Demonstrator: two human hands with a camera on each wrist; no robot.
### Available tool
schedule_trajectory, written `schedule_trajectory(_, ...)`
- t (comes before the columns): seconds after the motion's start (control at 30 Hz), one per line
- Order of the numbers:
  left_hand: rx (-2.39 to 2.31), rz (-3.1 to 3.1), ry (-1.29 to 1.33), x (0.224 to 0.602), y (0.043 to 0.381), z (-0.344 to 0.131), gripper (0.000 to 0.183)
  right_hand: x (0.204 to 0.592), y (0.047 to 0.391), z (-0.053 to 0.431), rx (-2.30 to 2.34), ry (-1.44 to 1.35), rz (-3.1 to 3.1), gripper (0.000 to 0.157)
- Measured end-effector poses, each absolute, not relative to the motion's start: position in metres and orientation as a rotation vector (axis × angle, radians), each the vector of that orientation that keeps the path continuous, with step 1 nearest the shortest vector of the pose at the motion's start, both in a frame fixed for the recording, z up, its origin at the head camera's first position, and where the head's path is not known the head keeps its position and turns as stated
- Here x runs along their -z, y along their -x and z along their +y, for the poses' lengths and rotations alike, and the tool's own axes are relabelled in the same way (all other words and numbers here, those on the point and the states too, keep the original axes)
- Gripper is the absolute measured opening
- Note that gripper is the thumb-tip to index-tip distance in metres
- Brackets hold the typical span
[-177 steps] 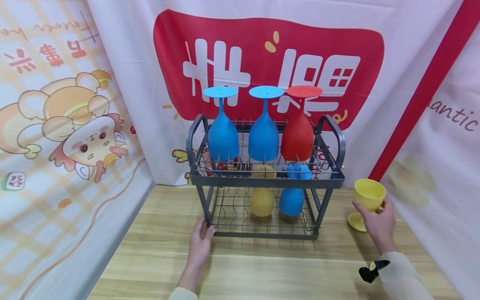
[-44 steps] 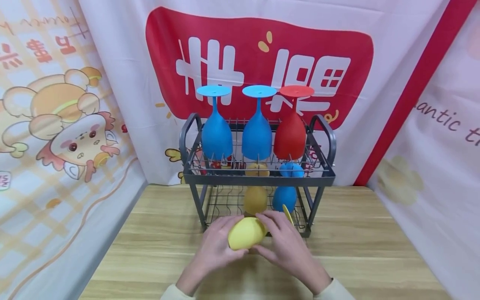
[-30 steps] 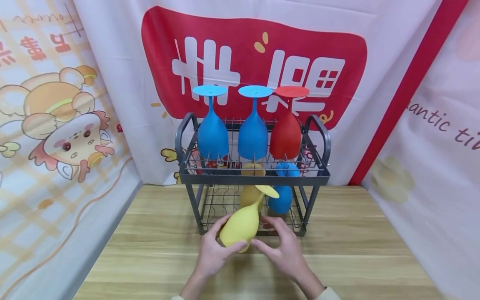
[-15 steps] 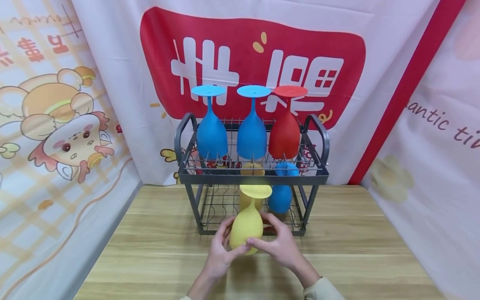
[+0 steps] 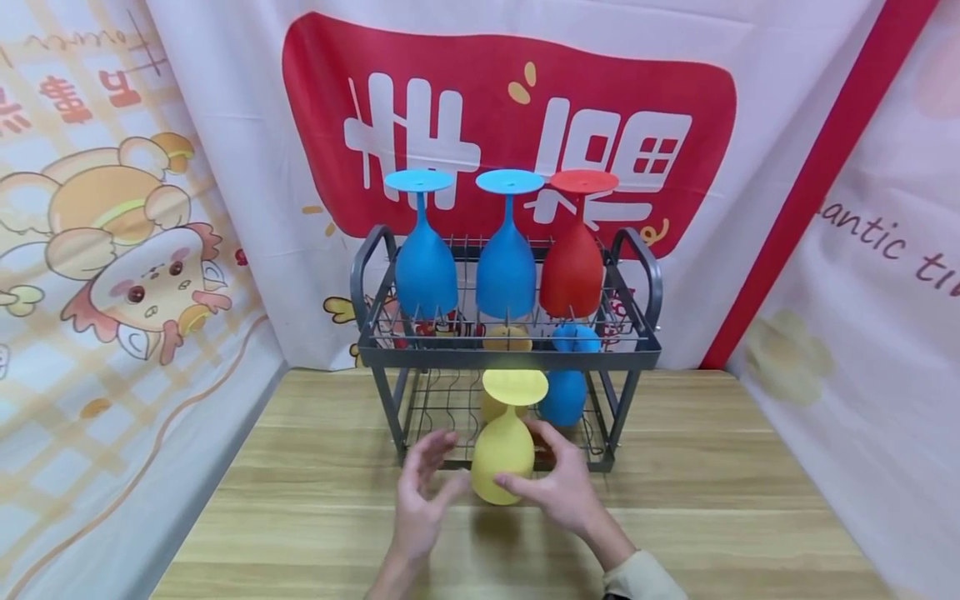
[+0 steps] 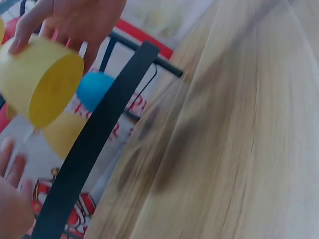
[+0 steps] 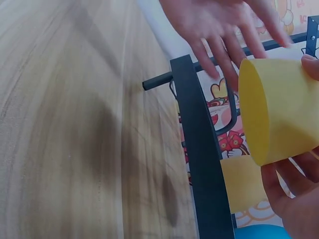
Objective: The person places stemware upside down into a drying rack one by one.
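Observation:
A yellow plastic goblet [image 5: 504,458] hangs upside down just in front of the rack, its foot on top. My right hand [image 5: 561,487] grips its bowl from the right, thumb on the near side. To the left, my left hand [image 5: 422,498] is apart from the bowl with its fingers spread and relaxed. In the right wrist view the bowl's mouth [image 7: 253,112] faces the tabletop, and a gap shows under it. Behind it, a two-tier dark metal dish rack [image 5: 510,360] holds another yellow goblet [image 5: 495,407] and a blue goblet [image 5: 562,396], both upside down, on its lower tier.
On the rack's upper tier stand two upside-down blue goblets, a left one [image 5: 426,275] and a middle one [image 5: 506,275], and a red goblet [image 5: 572,279]. The wooden table [image 5: 690,500] runs between printed cloth walls [image 5: 847,333] at the sides and back.
The yellow goblet was brought from the right side of the table and turned upside down between both hands. Now the left hand has let go and moved left, while the right hand keeps its grip.

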State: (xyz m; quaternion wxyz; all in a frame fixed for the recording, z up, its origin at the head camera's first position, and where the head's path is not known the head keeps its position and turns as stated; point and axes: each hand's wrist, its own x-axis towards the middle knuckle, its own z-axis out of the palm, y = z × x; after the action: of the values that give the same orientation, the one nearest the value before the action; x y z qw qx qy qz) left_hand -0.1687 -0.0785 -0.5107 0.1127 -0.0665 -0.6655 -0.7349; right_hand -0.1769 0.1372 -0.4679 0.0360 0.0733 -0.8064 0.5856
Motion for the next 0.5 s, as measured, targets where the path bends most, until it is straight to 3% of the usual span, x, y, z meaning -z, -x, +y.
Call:
schedule_trajectory(0.1,2.033,-1.861,-0.104,0.513,0.176,-0.092,0.058,0.466,0.179,0.137,-1.778,-0.21,-2.482,0.078)
schedule_trajectory(0.23,1.978,-1.872,-0.413,0.518,0.191,-0.112,0.066,0.466,0.18,0.137,-1.765,-0.185,-2.494,0.079)
schedule_trajectory(0.37,2.026,-1.994,-0.457,0.528,0.206,-0.127,0.072,0.469,0.179,0.136,-1.75,-0.183,-2.5,0.078)
schedule_trajectory(0.5,2.067,-2.139,-0.415,0.535,0.215,-0.134,0.059,0.472,0.179,0.133,-1.729,-0.204,-2.506,0.08)
